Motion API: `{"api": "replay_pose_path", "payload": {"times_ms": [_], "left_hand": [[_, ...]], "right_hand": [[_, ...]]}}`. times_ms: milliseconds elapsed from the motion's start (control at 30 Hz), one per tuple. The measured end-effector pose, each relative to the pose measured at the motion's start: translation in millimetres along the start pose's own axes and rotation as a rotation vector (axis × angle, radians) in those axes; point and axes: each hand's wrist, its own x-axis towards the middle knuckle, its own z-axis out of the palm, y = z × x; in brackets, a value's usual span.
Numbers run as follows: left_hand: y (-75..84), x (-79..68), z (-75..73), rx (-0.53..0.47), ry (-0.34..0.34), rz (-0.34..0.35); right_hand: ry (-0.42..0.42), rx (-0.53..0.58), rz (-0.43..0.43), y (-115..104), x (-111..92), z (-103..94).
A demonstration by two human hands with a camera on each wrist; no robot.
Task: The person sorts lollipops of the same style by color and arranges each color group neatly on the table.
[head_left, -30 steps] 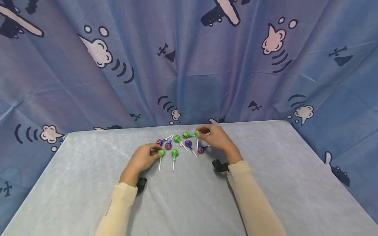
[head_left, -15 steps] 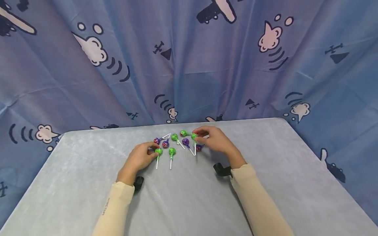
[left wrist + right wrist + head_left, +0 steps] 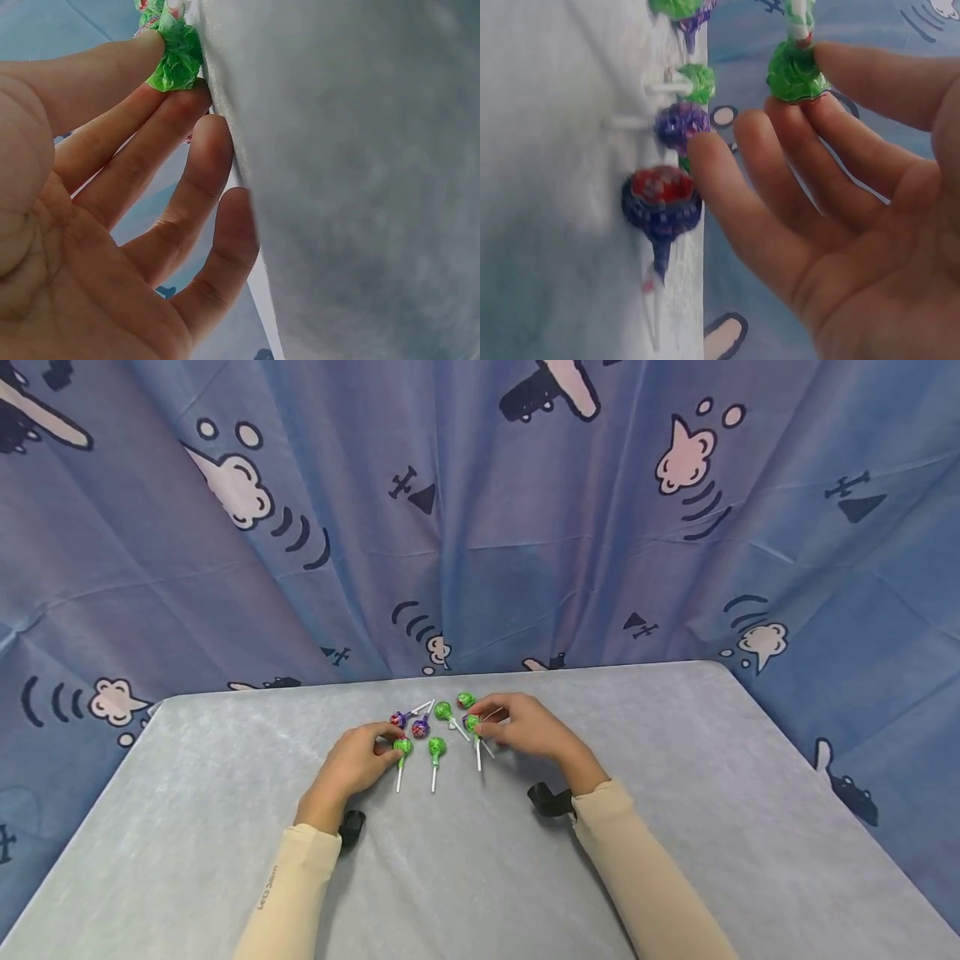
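My left hand (image 3: pixel 358 764) holds a green-wrapped lollipop (image 3: pixel 402 747) by its head at the near left of the group, stick toward me. In the left wrist view, thumb and fingertips pinch its crinkled green wrapper (image 3: pixel 178 64). Beside it lies another green lollipop (image 3: pixel 437 747), stick parallel. My right hand (image 3: pixel 523 725) pinches a green lollipop (image 3: pixel 797 71) between thumb and fingers, raised off the cloth with its stick angled down toward me. It overlaps a purple lollipop (image 3: pixel 682 126) in the head view. A purple-and-red lollipop (image 3: pixel 662 202) lies below the right fingers, hidden by the hand from above.
Two purple lollipops (image 3: pixel 420 727) lie behind the left hand with sticks pointing back. Two more green lollipops (image 3: pixel 443 711) lie toward the table's back edge. A grey cloth covers the table (image 3: pixel 450 877), and a blue patterned curtain (image 3: pixel 495 527) hangs behind.
My right hand has lifted the green lollipop from the back right and carried it left and toward me. My left hand keeps its hold in place; the view shifted slightly.
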Motion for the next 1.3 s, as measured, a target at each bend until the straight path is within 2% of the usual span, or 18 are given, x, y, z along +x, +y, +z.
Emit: {"api": "replay_pose_path", "payload": {"times_ms": [133,433,700,1300], "left_hand": [[-0.7,0.1,0.4,-0.003,0.004,0.004],[-0.8,-0.6,0.7,-0.003,0.013,0.008],[0.5,-0.7,0.2,-0.001,0.014,0.01],[0.9,-0.4,0.1,0.001,0.008,0.008]], "right_hand": [[-0.037,0.007,-0.02,0,0,4.4],[-0.117,0.048,0.012,5,1,15.3],[-0.051,-0.088,-0.018,3,-3,15.1],[-0.037,-0.097,-0.021,4,-2,15.8]]}}
